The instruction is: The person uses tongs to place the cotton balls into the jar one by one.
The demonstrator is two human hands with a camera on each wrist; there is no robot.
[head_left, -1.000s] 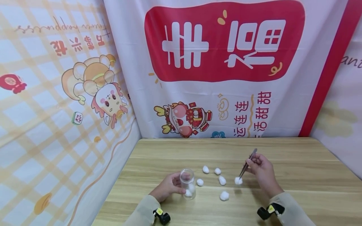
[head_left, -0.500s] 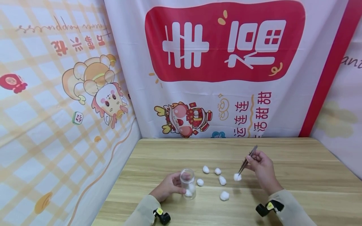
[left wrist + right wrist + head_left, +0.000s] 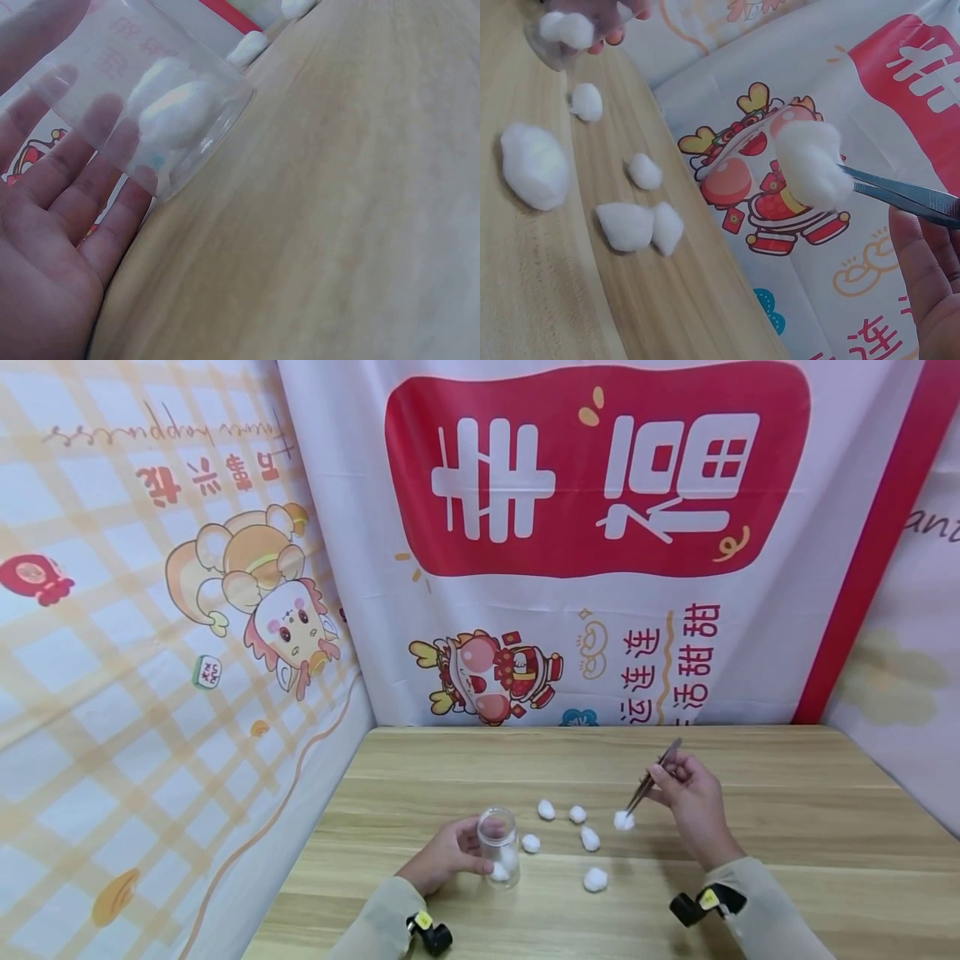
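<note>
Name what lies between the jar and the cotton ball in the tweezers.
Five other cotton balls on the table, as the head view shows.

Wood-grain table (image 3: pixel 420 768) beneath five white cotton balls (image 3: pixel 590 839) and, apparently, a clear jar (image 3: pixel 491 852)

Behind the wood-grain table (image 3: pixel 450 760), we saw a white banner (image 3: pixel 472 606) bearing a red panel (image 3: pixel 579 510) with white Chinese characters (image 3: pixel 497 482), a sideways cartoon dragon (image 3: pixel 483 677) and a red stripe (image 3: pixel 868 552). To the left, we noticed a yellow-checked cloth (image 3: pixel 82 677) with an upside-down cartoon animal (image 3: pixel 258 585); to the right, a pale flower print (image 3: pixel 888 677).
</note>
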